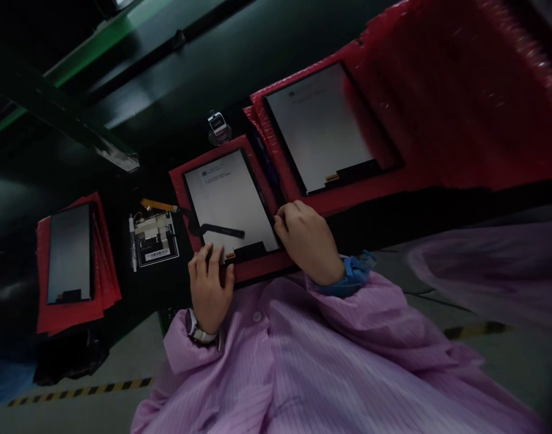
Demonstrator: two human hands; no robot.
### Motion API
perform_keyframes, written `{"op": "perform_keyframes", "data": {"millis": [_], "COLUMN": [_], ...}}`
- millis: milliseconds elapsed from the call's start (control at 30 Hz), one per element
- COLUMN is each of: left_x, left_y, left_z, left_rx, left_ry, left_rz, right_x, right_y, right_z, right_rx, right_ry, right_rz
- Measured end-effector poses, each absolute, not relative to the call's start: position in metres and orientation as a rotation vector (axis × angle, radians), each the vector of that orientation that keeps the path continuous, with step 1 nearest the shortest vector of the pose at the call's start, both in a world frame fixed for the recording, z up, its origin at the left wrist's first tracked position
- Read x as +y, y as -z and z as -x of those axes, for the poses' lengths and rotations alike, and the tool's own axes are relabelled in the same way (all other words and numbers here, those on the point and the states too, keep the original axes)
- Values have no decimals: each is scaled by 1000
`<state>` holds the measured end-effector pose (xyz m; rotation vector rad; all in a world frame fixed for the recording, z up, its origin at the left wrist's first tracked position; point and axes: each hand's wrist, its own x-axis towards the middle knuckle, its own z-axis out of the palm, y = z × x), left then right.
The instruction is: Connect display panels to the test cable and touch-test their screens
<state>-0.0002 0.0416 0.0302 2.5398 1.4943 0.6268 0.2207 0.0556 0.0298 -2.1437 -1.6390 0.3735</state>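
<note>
Item under the hands: a display panel (228,199), pale face up, lying on a red padded sheet (178,181) at the near edge of the dark surface (176,78), roughly at its middle; a black flex strip (221,229) lies across the lower part of the panel face.

Left hand (209,289): palm down at the panel's near left corner; fingers (202,256) extended and held close together, tips resting on the panel's black bottom band and the red sheet's rim; nothing gripped; wrist carries a watch (195,328) and emerges from a pink sleeve (185,352).

Right hand (308,241): knuckles up at the panel's near right corner; fingers (282,218) curled inward and bunched, tips touching the panel's right edge; whether they pinch that edge cannot be told; wrist shows a blue cuff (355,274) under the pink garment.

Surroundings on the surface: a second panel (325,123) on red bubble wrap (438,108) toward the far right, just beside the first; a small silver counter (218,128) beyond the first panel's far edge; a small fixture board (155,240) with a white pen-like tool (131,242) just left of the red sheet, and an orange flat strip (157,205) above it; a dark panel (70,253) on a stack of red sheets (106,265) near the left edge, well apart from the hands.
</note>
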Motion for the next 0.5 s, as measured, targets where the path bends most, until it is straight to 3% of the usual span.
{"op": "perform_keyframes", "data": {"millis": [167, 333, 500], "left_x": [38, 36, 30], "left_y": [-34, -36, -44], "left_z": [-1, 0, 7], "left_rx": [1516, 1504, 1460], "left_ry": [-612, -633, -625], "left_rz": [-2517, -2487, -2369], "right_x": [53, 54, 54], "right_y": [-29, -26, -33], "right_z": [-223, -221, -213], "right_rx": [-1455, -1175, -1142], "right_ry": [-489, -927, -942], "right_rz": [1920, 1696, 1462]}}
